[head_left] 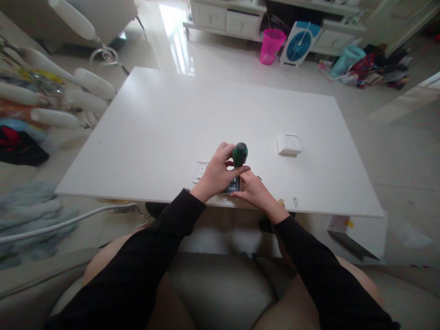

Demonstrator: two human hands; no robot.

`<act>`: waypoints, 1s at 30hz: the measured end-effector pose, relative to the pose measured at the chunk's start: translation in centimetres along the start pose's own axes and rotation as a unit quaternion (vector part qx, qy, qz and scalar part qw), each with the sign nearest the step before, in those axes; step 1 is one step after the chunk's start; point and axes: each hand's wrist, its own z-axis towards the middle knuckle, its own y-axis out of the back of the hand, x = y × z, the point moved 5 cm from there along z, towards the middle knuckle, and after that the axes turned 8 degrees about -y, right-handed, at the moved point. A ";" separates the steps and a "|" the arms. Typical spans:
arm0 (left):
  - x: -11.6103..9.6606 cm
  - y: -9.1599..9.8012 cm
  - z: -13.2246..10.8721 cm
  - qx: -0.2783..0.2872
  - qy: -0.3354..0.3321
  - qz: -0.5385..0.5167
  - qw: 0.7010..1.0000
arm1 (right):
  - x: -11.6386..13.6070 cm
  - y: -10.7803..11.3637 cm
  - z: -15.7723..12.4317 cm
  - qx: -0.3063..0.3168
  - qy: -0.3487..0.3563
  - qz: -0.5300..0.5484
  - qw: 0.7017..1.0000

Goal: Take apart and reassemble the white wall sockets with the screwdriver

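My left hand [216, 173] is closed round a screwdriver with a green and black handle [239, 154], held upright over a dark socket module [232, 186] near the table's front edge. My right hand [253, 189] rests on the table beside that module, fingers pressed against it. A white socket faceplate [200, 170] lies just left of my left hand, partly hidden by it. A complete white wall socket [289, 144] sits apart to the right. Two small screws [288, 201] lie at the table edge by my right wrist.
The white table [165, 123] stands low in front of my knees. White chair rails [55, 98] and clutter lie left. A pink basket [271, 45], a blue fan [298, 43] and a teal basket [347, 59] stand on the floor beyond. A white box [357, 231] sits under the right corner.
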 end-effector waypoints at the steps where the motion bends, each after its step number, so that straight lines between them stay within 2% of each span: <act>1: 0.0 -0.1 0.0 0.008 0.006 -0.012 1.000 | 0.1 0.0 0.0 -0.002 -0.001 0.000 1.000; 6: -0.8 -0.5 0.0 0.021 0.023 -0.071 0.997 | 0.4 0.1 0.0 -0.007 0.003 0.003 1.000; 10: -0.5 -0.8 -0.4 0.009 0.060 -0.116 0.991 | 0.5 0.1 0.0 -0.008 0.002 0.002 1.000; 15: 0.2 -1.0 -0.9 -0.003 0.075 -0.083 0.994 | 0.4 0.2 0.0 -0.008 -0.002 0.004 1.000; 19: 0.3 -1.0 -0.7 -0.009 0.071 -0.046 0.996 | 0.3 0.2 0.0 -0.006 0.002 0.006 1.000; 25: -0.2 -0.8 -0.1 0.021 0.029 -0.022 0.999 | -0.2 -0.2 0.1 -0.008 -0.009 0.015 1.000; 28: -0.2 -1.0 -0.1 0.043 0.024 -0.029 0.998 | 0.0 -0.1 0.1 -0.010 0.001 0.020 1.000; 30: -0.2 -1.1 -0.3 0.034 0.023 -0.041 0.998 | 0.2 0.1 0.0 -0.012 0.001 0.011 1.000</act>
